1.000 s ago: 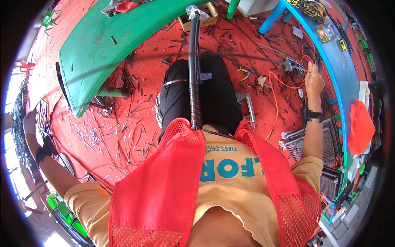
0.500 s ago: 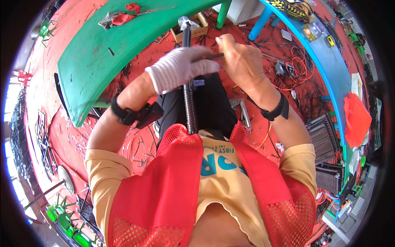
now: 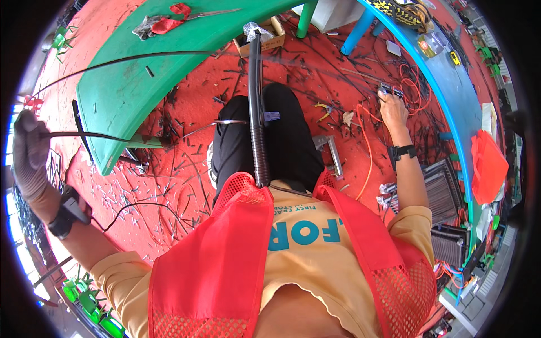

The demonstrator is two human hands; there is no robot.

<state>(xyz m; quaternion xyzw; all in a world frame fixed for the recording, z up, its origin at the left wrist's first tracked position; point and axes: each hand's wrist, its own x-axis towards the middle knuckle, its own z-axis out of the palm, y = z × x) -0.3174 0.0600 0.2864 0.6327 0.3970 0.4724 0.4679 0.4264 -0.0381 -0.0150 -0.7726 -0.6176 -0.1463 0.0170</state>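
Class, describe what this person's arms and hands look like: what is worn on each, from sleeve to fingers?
The left hand wears a greyish, ribbed knit glove; the right hand is ungloved. Each wrist bears a black strap; the left one carries a dark boxy piece. Both sleeves are short, loose and tan-yellow.

Blk tube blocks ctr; gap R, up to blue tbl; dark strip crosses L.

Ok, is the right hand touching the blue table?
Apart. The head view shows a strip of red floor between the right hand and the edge of the blue table.
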